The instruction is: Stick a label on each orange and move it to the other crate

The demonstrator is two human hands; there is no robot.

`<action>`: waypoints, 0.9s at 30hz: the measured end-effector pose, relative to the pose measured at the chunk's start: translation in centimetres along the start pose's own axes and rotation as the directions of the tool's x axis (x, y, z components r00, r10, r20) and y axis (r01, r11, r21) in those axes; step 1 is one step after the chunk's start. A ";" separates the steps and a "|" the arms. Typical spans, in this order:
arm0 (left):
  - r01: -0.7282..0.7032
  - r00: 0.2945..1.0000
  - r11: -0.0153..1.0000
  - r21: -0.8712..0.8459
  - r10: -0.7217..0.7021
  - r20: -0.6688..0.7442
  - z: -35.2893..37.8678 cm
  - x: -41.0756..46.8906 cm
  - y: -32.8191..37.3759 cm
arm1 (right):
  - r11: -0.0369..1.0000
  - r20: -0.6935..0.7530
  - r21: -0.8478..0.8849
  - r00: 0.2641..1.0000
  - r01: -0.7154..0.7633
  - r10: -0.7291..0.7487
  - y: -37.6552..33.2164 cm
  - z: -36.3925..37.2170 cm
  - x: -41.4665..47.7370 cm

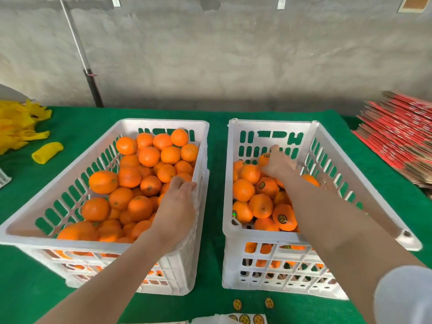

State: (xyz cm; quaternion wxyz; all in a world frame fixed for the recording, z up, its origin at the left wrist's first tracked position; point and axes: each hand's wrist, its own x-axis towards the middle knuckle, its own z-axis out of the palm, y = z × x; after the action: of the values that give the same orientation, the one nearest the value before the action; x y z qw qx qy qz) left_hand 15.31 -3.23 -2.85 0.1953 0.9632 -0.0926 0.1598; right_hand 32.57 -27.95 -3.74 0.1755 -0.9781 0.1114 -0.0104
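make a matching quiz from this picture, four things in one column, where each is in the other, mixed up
Things
1 left hand
2 right hand
3 loose labels
4 red cardboard stack

Places
a on the green cloth, nearest the camera
b at the far right edge
c on the rim of the left crate
d inside the right crate, among oranges

Pairs: 1-c, 2-d, 3-a, 4-b

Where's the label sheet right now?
Head view, bottom centre: the white backing sheet of round yellow-and-black labels lies on the green felt table cover, just nearer the person than the right-hand white plastic crate.
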 end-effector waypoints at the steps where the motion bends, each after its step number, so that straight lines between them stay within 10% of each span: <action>1: -0.007 1.000 1.000 0.009 0.006 0.014 0.0 0.0 -0.2 | 1.000 0.021 -0.025 1.000 -0.001 0.001 0.2 0.5 0.3; 8: 0.064 0.997 0.996 -0.068 -0.066 -0.031 0.7 0.3 -0.3 | 0.996 -0.062 -0.080 0.997 -0.045 0.040 -1.0 0.4 -0.7; 12: 0.112 0.993 0.988 -0.104 -0.116 -0.033 0.5 0.5 0.1 | 0.814 -0.470 0.195 0.780 0.548 -0.413 -6.7 -2.7 -5.2; 15: 0.211 0.976 0.951 -0.226 -0.219 -0.010 -0.3 0.8 -0.3 | 0.628 -0.303 0.099 0.624 0.772 -0.720 -11.0 -1.6 -10.7; 18: 0.371 0.928 0.800 -0.471 -0.296 0.227 -2.3 1.7 -2.9 | 0.631 0.044 0.013 0.630 0.776 -0.775 -13.0 0.9 -13.0; 23: 0.279 0.915 0.959 0.055 -0.283 0.289 -3.5 3.8 -10.4 | 0.662 0.204 -0.075 0.661 0.746 -0.722 -14.3 2.4 -12.8; 27: -0.006 0.758 0.883 0.469 -0.302 0.578 -1.8 4.6 -13.9 | 0.650 0.219 -0.076 0.648 0.756 -0.729 -14.5 3.0 -12.7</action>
State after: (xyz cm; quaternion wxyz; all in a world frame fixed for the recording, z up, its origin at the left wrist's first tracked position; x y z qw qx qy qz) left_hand 22.42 9.51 -4.55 -0.0598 0.9821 -0.0355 -0.1752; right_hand 23.44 -10.86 -1.30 0.0852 -0.9452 -0.3151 0.0103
